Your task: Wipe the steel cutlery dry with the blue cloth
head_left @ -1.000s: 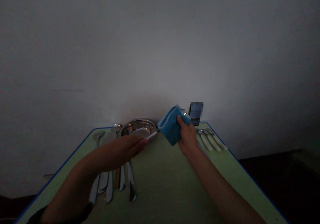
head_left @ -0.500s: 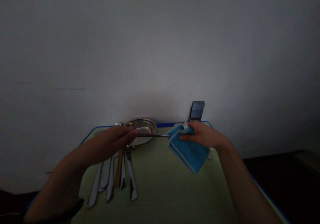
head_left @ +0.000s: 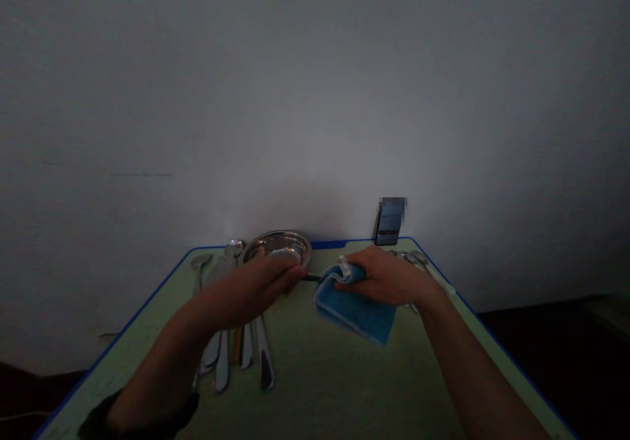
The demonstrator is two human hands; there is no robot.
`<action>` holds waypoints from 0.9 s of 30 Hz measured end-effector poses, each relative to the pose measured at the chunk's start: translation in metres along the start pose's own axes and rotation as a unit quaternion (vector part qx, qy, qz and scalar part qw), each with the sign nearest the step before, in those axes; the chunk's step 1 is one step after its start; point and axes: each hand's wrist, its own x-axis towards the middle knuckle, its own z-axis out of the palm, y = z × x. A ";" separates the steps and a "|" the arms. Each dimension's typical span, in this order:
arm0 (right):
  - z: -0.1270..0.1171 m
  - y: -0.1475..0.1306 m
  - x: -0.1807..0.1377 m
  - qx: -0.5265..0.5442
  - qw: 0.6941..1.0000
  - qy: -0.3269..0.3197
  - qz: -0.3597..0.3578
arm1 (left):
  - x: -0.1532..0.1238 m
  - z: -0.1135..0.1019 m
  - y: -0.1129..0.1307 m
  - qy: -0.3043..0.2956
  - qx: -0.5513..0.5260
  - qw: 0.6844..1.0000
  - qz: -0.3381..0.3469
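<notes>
My left hand (head_left: 268,284) is closed on the handle of a thin metal utensil (head_left: 312,277) that runs to the right into a folded blue cloth (head_left: 354,305). My right hand (head_left: 388,279) is wrapped over the cloth and pinches it around the utensil's far end, which is hidden inside. Both hands hover just above the pale green table (head_left: 325,374), in front of a shiny metal bowl (head_left: 278,246).
Several pieces of cutlery (head_left: 241,355) lie in a row under my left forearm. More white-handled cutlery (head_left: 428,266) lies at the table's right edge. A dark upright object (head_left: 390,225) leans on the grey wall at the back. The table has a blue rim.
The hands have come closer together. The cloth has slid left along the utensil, so less bare metal shows between them than half a second ago.
</notes>
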 end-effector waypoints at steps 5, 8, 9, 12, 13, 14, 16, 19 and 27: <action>-0.004 0.004 -0.002 0.000 1.000 -0.007 -0.012 | -0.004 0.001 0.002 -0.040 -0.094 0.995 -0.001; -0.006 0.005 -0.003 -0.007 1.000 -0.020 -0.005 | -0.011 -0.006 -0.001 -0.058 -0.113 0.992 0.000; -0.006 0.005 -0.003 -0.008 1.000 -0.024 -0.002 | -0.014 -0.009 -0.002 -0.065 -0.109 0.992 -0.004; -0.005 0.003 -0.003 -0.014 0.999 -0.045 0.003 | -0.018 -0.015 -0.005 -0.099 -0.113 0.988 -0.027; -0.005 0.003 -0.003 -0.019 0.999 -0.050 0.004 | -0.019 -0.017 -0.006 -0.110 -0.120 0.986 -0.032; -0.005 0.003 -0.003 -0.026 0.998 -0.052 0.004 | -0.019 -0.018 -0.007 -0.117 -0.128 0.984 -0.034; -0.006 0.003 -0.004 -0.034 0.998 -0.055 0.005 | -0.019 -0.018 -0.008 -0.123 -0.137 0.983 -0.027; -0.007 0.004 -0.005 -0.042 0.997 -0.059 0.012 | -0.016 -0.018 -0.006 -0.112 -0.116 0.987 -0.014; -0.005 -0.002 0.000 -0.025 0.995 -0.088 0.038 | -0.008 -0.012 0.015 -0.112 -0.039 0.993 0.004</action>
